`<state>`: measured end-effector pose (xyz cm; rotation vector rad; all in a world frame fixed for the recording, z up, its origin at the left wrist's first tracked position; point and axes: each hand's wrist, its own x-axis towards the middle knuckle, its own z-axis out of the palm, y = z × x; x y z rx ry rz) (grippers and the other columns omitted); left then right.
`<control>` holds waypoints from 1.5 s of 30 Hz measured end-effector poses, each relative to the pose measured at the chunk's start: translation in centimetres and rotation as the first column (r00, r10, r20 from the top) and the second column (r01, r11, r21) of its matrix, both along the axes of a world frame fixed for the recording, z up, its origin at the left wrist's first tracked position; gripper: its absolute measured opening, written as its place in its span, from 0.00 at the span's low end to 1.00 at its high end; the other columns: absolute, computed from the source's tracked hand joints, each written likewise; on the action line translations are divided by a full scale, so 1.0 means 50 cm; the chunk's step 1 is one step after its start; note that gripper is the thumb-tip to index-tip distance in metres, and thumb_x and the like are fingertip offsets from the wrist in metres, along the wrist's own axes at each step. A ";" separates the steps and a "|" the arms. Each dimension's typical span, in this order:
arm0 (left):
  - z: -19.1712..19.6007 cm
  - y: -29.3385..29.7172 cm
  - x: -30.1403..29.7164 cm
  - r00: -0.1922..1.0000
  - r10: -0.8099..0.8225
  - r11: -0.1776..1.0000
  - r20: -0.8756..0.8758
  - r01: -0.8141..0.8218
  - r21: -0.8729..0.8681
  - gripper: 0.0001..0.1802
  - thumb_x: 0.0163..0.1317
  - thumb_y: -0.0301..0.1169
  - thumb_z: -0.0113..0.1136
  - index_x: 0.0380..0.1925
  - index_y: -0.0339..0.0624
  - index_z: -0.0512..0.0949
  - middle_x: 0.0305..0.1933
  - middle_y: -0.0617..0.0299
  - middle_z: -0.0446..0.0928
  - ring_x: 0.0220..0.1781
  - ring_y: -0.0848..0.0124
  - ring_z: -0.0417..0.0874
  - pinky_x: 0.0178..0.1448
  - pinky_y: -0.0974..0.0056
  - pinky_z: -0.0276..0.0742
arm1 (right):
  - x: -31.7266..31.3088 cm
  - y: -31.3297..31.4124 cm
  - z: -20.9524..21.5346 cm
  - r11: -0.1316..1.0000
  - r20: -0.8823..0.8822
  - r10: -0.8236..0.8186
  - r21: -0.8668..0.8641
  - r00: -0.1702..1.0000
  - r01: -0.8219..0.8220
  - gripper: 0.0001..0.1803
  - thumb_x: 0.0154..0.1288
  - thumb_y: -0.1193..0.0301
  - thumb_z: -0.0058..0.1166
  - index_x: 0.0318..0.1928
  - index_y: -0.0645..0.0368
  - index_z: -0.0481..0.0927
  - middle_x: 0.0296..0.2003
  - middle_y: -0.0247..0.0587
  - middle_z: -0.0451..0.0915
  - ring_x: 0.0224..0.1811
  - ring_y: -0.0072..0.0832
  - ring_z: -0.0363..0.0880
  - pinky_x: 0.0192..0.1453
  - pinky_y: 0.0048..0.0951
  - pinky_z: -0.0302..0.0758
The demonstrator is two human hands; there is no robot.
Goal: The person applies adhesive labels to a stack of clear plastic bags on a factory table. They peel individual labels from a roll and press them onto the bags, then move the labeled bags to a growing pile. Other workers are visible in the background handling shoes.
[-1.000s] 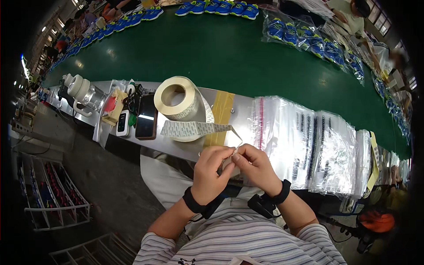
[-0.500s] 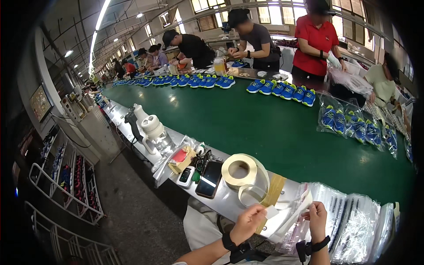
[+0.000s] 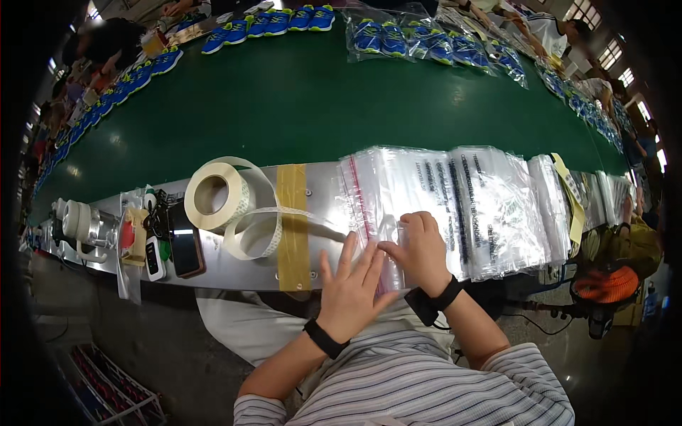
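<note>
Both hands have dropped onto the stack of clear zip bags point(image 3: 398, 206) on the metal ledge point(image 3: 312, 192): left hand point(image 3: 349, 287) flat and spread, right hand point(image 3: 420, 248) pinching the top bag's lower edge; peeling just one bag calls for firm pressure.

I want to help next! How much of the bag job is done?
Done: I cannot tell. In hand: the left hand lies flat on the near edge of the bag pile while the right hand pinches it. Left: more clear bag piles wait to the right, and the sticker roll looks nearly full.
</note>
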<state>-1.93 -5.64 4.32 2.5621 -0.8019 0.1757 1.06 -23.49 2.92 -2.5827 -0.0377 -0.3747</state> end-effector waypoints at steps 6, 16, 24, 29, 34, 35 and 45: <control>-0.035 0.025 0.010 0.990 -0.041 0.989 -0.137 0.060 0.132 0.48 0.56 0.62 0.54 0.65 0.34 0.63 0.67 0.57 0.67 0.76 0.50 0.50 0.66 0.25 0.42 | 0.017 0.012 -0.040 0.997 0.051 0.061 -0.054 0.997 -0.058 0.22 0.50 0.67 0.67 0.43 0.59 0.72 0.35 0.44 0.73 0.39 0.42 0.75 0.38 0.39 0.74; -0.041 0.034 -0.004 0.991 -0.037 0.990 -0.126 0.054 0.131 0.44 0.51 0.65 0.56 0.61 0.47 0.71 0.69 0.60 0.63 0.74 0.48 0.52 0.65 0.24 0.44 | 0.016 -0.003 -0.030 0.997 -0.041 0.063 -0.048 0.997 -0.065 0.16 0.57 0.65 0.63 0.38 0.59 0.72 0.31 0.43 0.75 0.34 0.42 0.77 0.33 0.41 0.73; -0.069 0.032 -0.015 0.991 -0.025 0.994 -0.132 0.038 0.101 0.41 0.56 0.64 0.53 0.65 0.53 0.67 0.72 0.62 0.59 0.77 0.52 0.46 0.65 0.23 0.44 | 0.020 -0.009 -0.031 0.994 -0.093 -0.098 -0.049 0.991 0.094 0.06 0.65 0.71 0.51 0.35 0.61 0.74 0.26 0.53 0.77 0.30 0.52 0.76 0.32 0.46 0.71; -0.070 0.022 -0.026 0.975 -0.025 0.999 -0.219 0.034 0.041 0.46 0.53 0.63 0.55 0.62 0.39 0.67 0.73 0.56 0.55 0.78 0.51 0.40 0.67 0.23 0.41 | 0.003 0.004 -0.039 1.000 -0.056 -0.014 0.025 0.998 0.015 0.16 0.56 0.74 0.61 0.41 0.66 0.69 0.39 0.53 0.72 0.43 0.52 0.73 0.43 0.45 0.69; -0.070 0.026 -0.029 0.983 -0.025 1.000 -0.184 0.022 -0.018 0.43 0.53 0.62 0.57 0.60 0.41 0.70 0.72 0.57 0.57 0.77 0.52 0.43 0.67 0.26 0.44 | 0.005 -0.008 -0.051 1.000 -0.131 0.008 0.014 0.991 -0.006 0.14 0.57 0.73 0.60 0.35 0.64 0.67 0.34 0.49 0.70 0.36 0.48 0.71 0.39 0.42 0.68; -0.071 0.022 -0.032 0.979 -0.009 1.000 -0.205 0.014 0.024 0.43 0.53 0.62 0.57 0.60 0.41 0.69 0.72 0.57 0.57 0.77 0.53 0.43 0.67 0.26 0.44 | 0.008 -0.016 -0.058 0.999 -0.082 0.035 -0.022 0.996 -0.037 0.10 0.62 0.73 0.56 0.33 0.63 0.67 0.32 0.49 0.71 0.33 0.48 0.72 0.36 0.43 0.68; -0.027 0.042 -0.032 0.970 0.011 1.000 -0.243 -0.017 -0.021 0.41 0.57 0.61 0.54 0.59 0.39 0.70 0.70 0.56 0.61 0.76 0.49 0.47 0.66 0.27 0.46 | 0.022 -0.134 -0.066 0.992 0.006 -0.071 0.106 0.997 0.070 0.08 0.71 0.74 0.43 0.32 0.64 0.65 0.26 0.48 0.67 0.26 0.40 0.67 0.33 0.37 0.66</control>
